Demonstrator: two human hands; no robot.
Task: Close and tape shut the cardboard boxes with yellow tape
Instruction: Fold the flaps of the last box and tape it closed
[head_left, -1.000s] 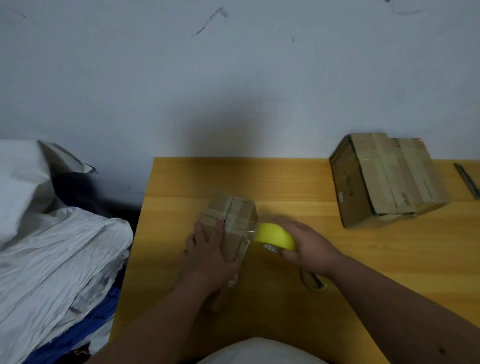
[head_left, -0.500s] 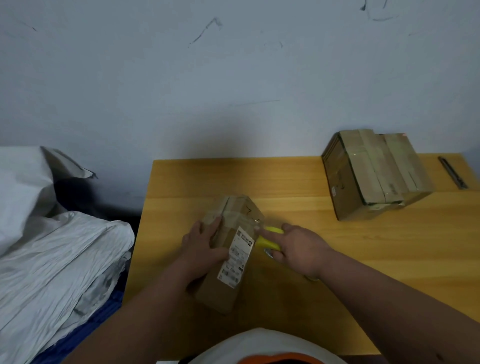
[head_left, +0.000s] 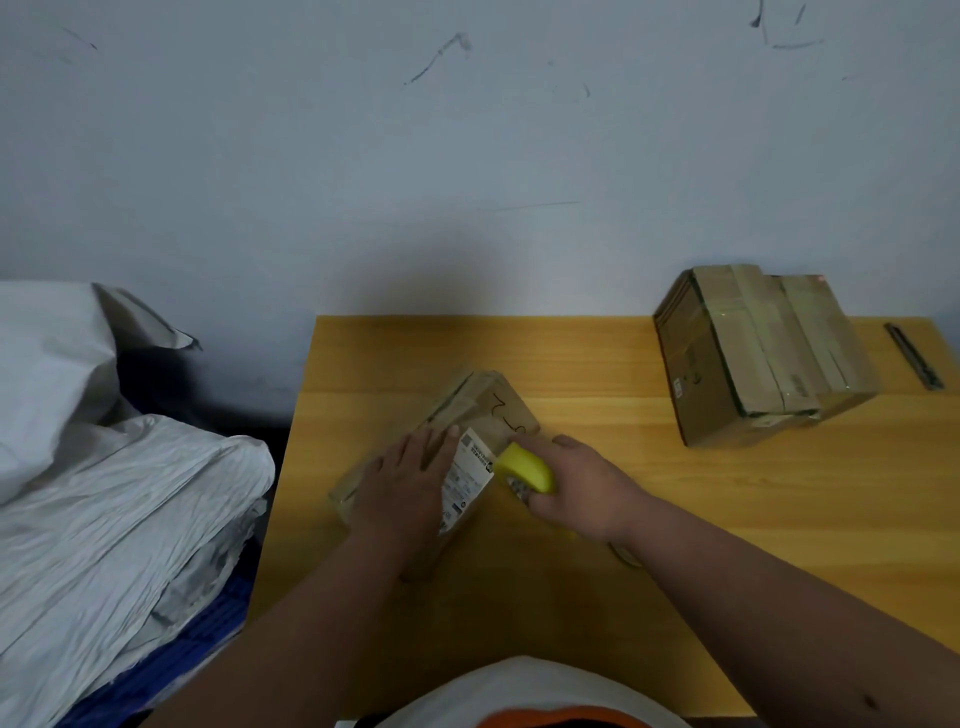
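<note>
Head view: left hand (head_left: 410, 480) flat, pinning small brown cardboard box (head_left: 467, 415); right hand (head_left: 576, 488) gripping yellow tape dispenser (head_left: 524, 467) at box's 3 o'clock side. Taping step; next, likely draw tape across seam.

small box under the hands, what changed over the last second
The small box was turned over: its taped face gave way to the face with the white label, and it now lies flatter. The left hand, earlier curled on the box, now lies flat on it. The right hand kept its grip on the yellow tape dispenser at the box's right side. The big taped box stayed put.
</note>
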